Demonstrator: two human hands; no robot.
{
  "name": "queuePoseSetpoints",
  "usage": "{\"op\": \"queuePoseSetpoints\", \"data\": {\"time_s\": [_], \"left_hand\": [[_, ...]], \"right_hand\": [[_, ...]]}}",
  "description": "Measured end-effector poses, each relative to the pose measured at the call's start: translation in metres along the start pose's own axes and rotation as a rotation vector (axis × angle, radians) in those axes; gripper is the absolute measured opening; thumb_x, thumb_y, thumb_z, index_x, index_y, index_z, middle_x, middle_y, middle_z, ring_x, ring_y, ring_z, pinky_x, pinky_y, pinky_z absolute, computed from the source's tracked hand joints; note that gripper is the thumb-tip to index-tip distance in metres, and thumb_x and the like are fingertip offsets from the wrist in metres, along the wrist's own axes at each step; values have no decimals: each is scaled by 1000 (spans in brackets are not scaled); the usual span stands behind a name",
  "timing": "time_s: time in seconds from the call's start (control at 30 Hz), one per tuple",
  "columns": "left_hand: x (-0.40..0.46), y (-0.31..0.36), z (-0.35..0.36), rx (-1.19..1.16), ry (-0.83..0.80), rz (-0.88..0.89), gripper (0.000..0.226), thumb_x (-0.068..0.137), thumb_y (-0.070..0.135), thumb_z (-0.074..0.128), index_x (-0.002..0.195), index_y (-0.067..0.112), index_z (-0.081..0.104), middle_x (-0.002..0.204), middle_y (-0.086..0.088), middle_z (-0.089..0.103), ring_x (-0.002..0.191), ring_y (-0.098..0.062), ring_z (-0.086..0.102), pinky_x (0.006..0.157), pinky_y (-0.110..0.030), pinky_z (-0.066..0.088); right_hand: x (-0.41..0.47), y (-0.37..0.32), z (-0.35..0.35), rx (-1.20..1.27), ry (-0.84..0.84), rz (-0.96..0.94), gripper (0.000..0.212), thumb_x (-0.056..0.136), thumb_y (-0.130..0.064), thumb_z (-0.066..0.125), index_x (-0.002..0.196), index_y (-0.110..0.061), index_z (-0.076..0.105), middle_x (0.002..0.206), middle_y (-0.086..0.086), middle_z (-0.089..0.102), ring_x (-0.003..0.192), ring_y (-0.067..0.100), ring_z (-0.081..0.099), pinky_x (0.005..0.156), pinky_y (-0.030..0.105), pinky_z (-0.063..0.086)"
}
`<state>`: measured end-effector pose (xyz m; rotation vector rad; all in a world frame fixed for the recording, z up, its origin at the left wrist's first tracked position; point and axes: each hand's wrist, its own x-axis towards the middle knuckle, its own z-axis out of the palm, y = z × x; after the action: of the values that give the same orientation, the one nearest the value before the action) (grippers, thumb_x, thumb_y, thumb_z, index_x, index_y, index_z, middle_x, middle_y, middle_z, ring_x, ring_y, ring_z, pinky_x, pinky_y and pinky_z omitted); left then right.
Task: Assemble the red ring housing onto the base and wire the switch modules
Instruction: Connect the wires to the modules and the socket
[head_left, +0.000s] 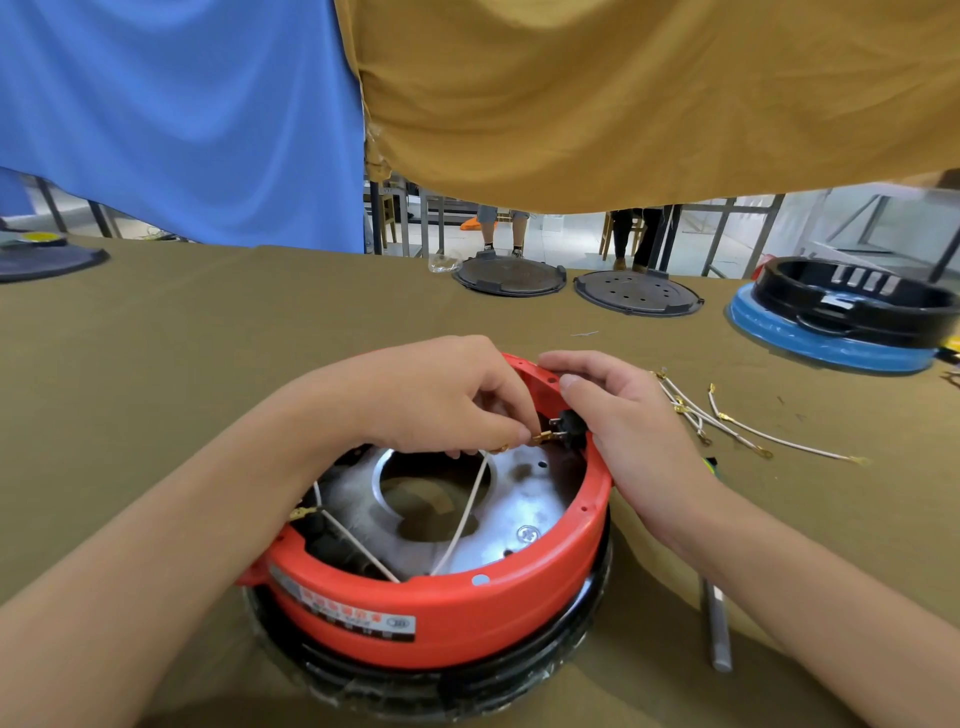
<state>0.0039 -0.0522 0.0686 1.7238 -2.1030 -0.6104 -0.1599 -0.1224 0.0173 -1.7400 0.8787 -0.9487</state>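
The red ring housing (467, 597) is being supported on the black base (519, 670), at the near centre of the cloth-covered worktop (208, 322). A brass terminal (543, 437) on the end of a white wire (460, 525) is being pinched between the curled fingers (511, 428) of the left hand (441, 395), and it is being held against the prongs of the black switch module (569, 426) seated in the far-right inner wall of the housing. The housing rim is being gripped beside the module by the right hand (618, 410), with the thumb laid over the top edge and the remaining digits wrapped around the outer wall. A second white wire (358, 545) is being shown lying across the metal plate (519, 514) inside the ring, with its terminal at the left inner wall. Loose spare wires (737, 426) are being kept on the worktop just to the right of the right hand. Two dark round plates (571, 286) and a black ring on a blue disc (852, 317) are being kept at the far edge.
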Motion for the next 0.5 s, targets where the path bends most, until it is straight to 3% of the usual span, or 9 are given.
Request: {"op": "queuePoseSetpoints", "data": {"time_s": [0.27,0.5], "left_hand": [[0,1,1,-30,-4,-7,16,93,17,63,97,21,78,65,7,65,55,-6,57,56,-19,48],[0,1,1,-23,-9,-15,16,93,19,63,97,22,78,59,14,62,53,-4,56,54,-14,44]], "right_hand": [[0,0,0,3,-1,4,29,99,-8,47,117,-17,68,105,3,73,99,21,68,95,45,53],[-1,-2,0,4,2,7,29,99,-7,47,117,-16,68,105,2,73,98,20,69,94,45,53]]}}
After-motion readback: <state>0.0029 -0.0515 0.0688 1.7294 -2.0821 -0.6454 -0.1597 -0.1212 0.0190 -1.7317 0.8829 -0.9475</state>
